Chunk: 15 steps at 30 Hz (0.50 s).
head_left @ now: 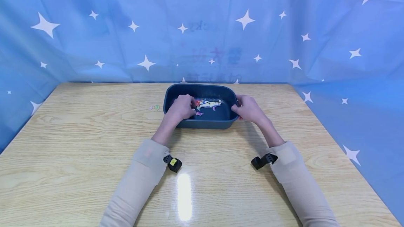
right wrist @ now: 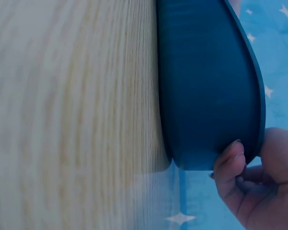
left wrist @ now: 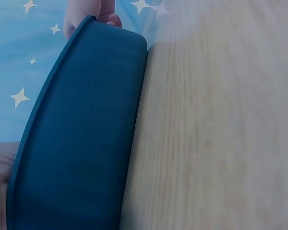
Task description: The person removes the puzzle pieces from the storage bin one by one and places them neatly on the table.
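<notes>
A dark blue rectangular plastic bin (head_left: 202, 124) stands on the table. My right hand (head_left: 250, 109) holds its right end, thumb over the rim and fingers curled against the outer wall; the right wrist view shows this hand (right wrist: 259, 184) at the bin's corner. Inside the bin, my left hand (head_left: 182, 107) reaches down over the left part of the floor, its fingertips beside a red piece (head_left: 197, 103) and a small pink piece (head_left: 199, 114). I cannot tell whether it pinches anything. A pale, multicoloured crumpled strip (head_left: 209, 104) lies in the bin. In the left wrist view, the bin's wall (left wrist: 81, 129) hides most of the left hand.
Left of the bin, a small green piece (head_left: 156, 107) and a pink piece (head_left: 150, 108) lie on the wooden table (head_left: 94, 143). A blue star-patterned cloth (head_left: 202, 13) hangs behind the table's far edge and on both sides.
</notes>
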Motion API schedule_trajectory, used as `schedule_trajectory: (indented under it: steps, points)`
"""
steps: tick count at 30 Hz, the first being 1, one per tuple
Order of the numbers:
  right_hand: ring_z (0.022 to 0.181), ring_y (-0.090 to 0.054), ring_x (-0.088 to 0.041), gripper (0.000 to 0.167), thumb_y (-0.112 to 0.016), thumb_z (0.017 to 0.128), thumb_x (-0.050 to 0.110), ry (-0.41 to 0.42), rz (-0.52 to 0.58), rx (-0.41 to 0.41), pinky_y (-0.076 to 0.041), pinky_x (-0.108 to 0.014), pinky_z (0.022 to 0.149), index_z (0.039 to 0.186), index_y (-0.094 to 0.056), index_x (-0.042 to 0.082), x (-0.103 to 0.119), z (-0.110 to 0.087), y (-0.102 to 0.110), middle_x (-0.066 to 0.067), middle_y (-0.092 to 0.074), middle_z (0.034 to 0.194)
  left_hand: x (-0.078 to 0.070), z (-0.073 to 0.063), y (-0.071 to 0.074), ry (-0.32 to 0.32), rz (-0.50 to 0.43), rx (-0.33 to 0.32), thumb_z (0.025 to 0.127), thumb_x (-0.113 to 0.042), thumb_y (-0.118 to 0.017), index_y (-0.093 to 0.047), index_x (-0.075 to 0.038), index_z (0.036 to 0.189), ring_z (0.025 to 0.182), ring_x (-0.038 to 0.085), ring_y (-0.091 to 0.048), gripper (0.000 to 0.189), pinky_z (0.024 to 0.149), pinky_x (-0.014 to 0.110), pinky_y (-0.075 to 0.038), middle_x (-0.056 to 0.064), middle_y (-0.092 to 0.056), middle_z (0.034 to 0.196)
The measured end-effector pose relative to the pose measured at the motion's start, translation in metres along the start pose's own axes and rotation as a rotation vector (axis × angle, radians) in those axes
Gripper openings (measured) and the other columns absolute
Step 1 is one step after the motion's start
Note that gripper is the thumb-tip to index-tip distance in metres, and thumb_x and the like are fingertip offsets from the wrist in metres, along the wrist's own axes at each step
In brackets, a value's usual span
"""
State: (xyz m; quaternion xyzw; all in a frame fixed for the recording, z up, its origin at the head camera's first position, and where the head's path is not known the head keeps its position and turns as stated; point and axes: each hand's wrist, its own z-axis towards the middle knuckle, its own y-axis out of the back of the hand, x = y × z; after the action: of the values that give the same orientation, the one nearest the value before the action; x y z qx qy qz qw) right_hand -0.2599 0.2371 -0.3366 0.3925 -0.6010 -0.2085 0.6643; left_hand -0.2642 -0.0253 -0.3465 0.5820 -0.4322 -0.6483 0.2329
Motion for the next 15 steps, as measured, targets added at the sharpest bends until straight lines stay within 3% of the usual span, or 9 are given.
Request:
schedule_trajectory:
  steps: [6, 15]
  points:
    - [0.059, -0.066, -0.033, 0.048, -0.051, 0.099, 0.006, -0.007, -0.002, 0.0, -0.056, -0.033, 0.055, 0.144, -0.046, -0.007, 0.0007, -0.0004, -0.0001, -0.012, -0.062, 0.074, 0.001, 0.0011, -0.0007, -0.029, 0.025, 0.005, 0.093, -0.007, -0.067, -0.072, -0.003, 0.111, 0.089, 0.026, -0.06, 0.02, 0.078, 0.036, -0.052, 0.013, -0.067, 0.117]
    - [0.059, -0.066, -0.033, 0.046, -0.05, 0.099, 0.006, 0.001, -0.007, 0.004, -0.055, -0.034, 0.057, 0.142, -0.048, -0.007, 0.0002, -0.0004, -0.0004, -0.01, -0.059, 0.069, 0.0013, 0.0013, -0.0009, -0.01, -0.009, -0.024, 0.093, -0.004, -0.065, -0.069, -0.002, 0.103, 0.083, 0.025, -0.06, 0.011, 0.071, 0.035, -0.051, 0.012, -0.065, 0.105]
